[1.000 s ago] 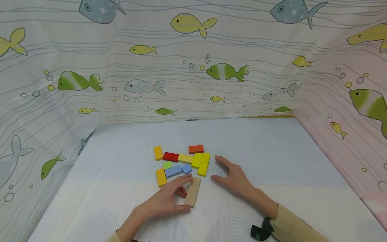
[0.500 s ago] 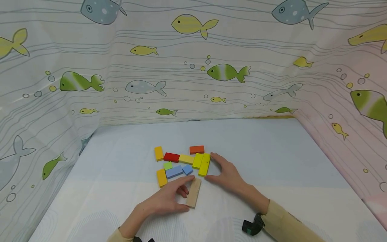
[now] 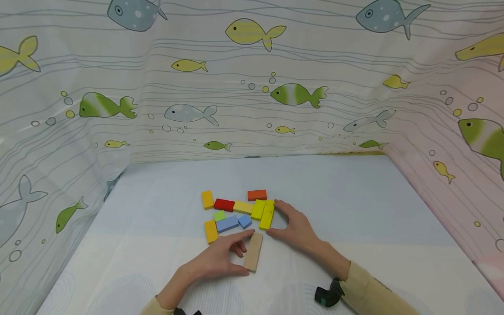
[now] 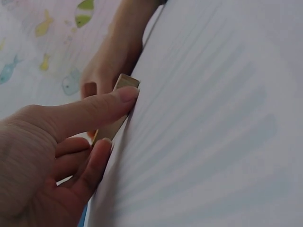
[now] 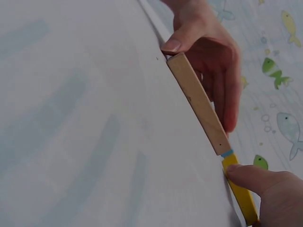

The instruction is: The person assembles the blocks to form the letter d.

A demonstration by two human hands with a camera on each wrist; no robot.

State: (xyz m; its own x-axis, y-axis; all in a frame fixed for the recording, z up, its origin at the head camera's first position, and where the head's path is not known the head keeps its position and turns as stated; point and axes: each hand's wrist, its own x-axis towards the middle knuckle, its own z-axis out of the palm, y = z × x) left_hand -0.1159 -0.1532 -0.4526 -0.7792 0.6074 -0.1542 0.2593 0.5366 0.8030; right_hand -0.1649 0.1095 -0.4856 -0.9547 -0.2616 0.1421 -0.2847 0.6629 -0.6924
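A plain wooden block [image 3: 253,252] lies on the white cloth in the head view. My left hand [image 3: 214,258] holds it at its ends, with the thumb at the near end and the index finger at the far end. My right hand [image 3: 297,225] grips the long yellow block [image 3: 267,215] the same way. The right wrist view has the right thumb [image 5: 255,177] against this yellow block [image 5: 239,189], close to the end of the wooden block [image 5: 199,104]. A shorter yellow block [image 3: 257,210] touches the long one's left side.
Left of the yellow blocks lie a pale yellow block [image 3: 243,207], a red block [image 3: 224,204], a green block [image 3: 219,215], two blue blocks [image 3: 227,224] and two orange-yellow blocks [image 3: 207,200]. An orange-red block [image 3: 257,195] lies behind. Fish-print fabric [image 3: 244,100] surrounds the surface.
My right hand has moved left and taken the long yellow block between thumb and index finger. The left hand stays at the wooden block. The whole view has shifted slightly.
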